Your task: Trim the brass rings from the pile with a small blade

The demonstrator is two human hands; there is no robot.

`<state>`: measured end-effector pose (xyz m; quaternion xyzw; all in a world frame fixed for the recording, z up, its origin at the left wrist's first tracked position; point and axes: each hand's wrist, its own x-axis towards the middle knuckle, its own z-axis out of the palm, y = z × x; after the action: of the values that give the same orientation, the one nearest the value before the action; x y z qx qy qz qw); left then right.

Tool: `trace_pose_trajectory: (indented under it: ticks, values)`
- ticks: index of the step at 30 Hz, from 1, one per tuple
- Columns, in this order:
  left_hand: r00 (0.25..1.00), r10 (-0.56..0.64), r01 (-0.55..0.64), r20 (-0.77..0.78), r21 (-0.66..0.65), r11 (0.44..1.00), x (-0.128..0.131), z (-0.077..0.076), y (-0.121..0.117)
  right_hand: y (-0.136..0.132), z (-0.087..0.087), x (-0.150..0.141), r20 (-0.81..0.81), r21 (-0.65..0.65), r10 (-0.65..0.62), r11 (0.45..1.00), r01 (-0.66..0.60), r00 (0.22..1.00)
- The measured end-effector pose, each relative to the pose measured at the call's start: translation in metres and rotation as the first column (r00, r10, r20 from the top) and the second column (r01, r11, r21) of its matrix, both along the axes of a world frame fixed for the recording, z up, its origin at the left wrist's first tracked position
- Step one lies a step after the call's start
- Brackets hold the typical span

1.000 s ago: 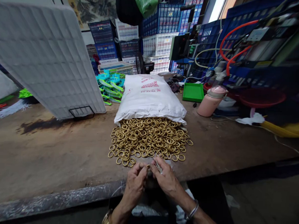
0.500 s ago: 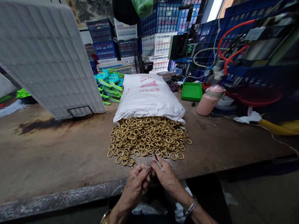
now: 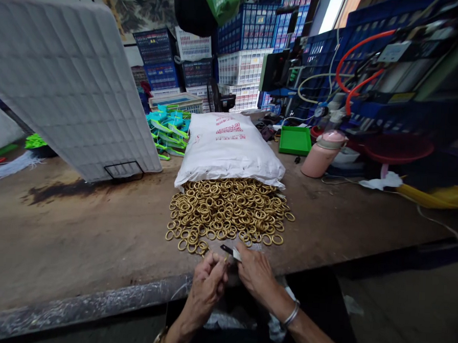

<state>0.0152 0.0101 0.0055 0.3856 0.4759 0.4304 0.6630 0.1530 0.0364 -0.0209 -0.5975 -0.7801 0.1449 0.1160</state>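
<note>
Just off the table's near edge, my left hand (image 3: 209, 278) is closed, its fingertips pinching a small gold ring (image 3: 225, 259) that is mostly hidden by the fingers. My right hand (image 3: 256, 267) grips a small knife (image 3: 230, 251) with a dark blade and a pale handle. The blade points left, above the left fingertips and apart from them. Beyond both hands lies a heap of gold rings (image 3: 227, 207), spilling from under the white sack (image 3: 230, 151) with red print.
A grey padded panel (image 3: 72, 86) stands at the left. Teal and lime plastic pieces (image 3: 167, 130) lie beside the sack. To the right are a green tray (image 3: 295, 140), a pink bottle (image 3: 322, 155) and a machine with red hoses (image 3: 342, 70). Stacked crates (image 3: 244, 65) fill the back.
The right hand has drawn slightly away from the left, and the knife blade has swung from pointing up and away to pointing left. The ring heap looks unchanged.
</note>
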Motion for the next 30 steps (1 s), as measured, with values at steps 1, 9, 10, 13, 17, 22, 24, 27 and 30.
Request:
trace_pose_trajectory:
  ticks: [1, 9, 10, 13, 17, 22, 24, 27, 30]
  values:
    - [1.000, -0.014, 0.014, 0.022, -0.011, 1.000, 0.000, 0.002, -0.002, 0.003, -0.001, 0.001, 0.018, 0.007, -0.015, 1.000, 0.015, 1.000]
    - [0.962, 0.000, 0.022, 0.274, -0.076, 0.997, -0.001, 0.003, -0.004, 0.033, 0.018, -0.011, 0.055, 0.071, -0.200, 0.978, 0.196, 0.978]
    - [0.958, 0.010, 0.012, 0.285, -0.073, 0.997, -0.002, 0.002, -0.003, 0.036, 0.019, -0.014, 0.070, 0.074, -0.206, 0.977, 0.201, 0.976]
    - [0.937, 0.063, -0.031, 0.345, -0.097, 0.995, -0.005, 0.001, -0.001, 0.045, 0.018, -0.021, 0.136, 0.087, -0.198, 0.978, 0.188, 0.971]
    - [0.902, 0.085, -0.015, 0.424, -0.166, 0.986, -0.011, 0.004, 0.000, 0.050, 0.012, -0.025, 0.187, 0.099, -0.200, 0.978, 0.184, 0.962]
    - [0.878, 0.164, -0.039, 0.451, -0.275, 0.961, -0.013, 0.005, 0.002, 0.048, 0.016, -0.019, 0.142, 0.079, -0.189, 0.981, 0.179, 0.972]
    - [0.885, 0.183, -0.058, 0.427, -0.289, 0.956, -0.012, 0.004, 0.003, 0.045, 0.020, -0.014, 0.094, 0.068, -0.174, 0.983, 0.168, 0.980]
    - [0.910, 0.158, -0.066, 0.383, -0.243, 0.968, -0.008, 0.002, 0.006, 0.041, 0.024, -0.005, -0.008, 0.076, -0.156, 0.985, 0.156, 0.988]
    - [0.950, 0.162, -0.127, 0.268, -0.146, 0.981, -0.005, 0.002, 0.010, 0.038, 0.024, 0.001, -0.161, 0.048, -0.165, 0.984, 0.174, 0.973]
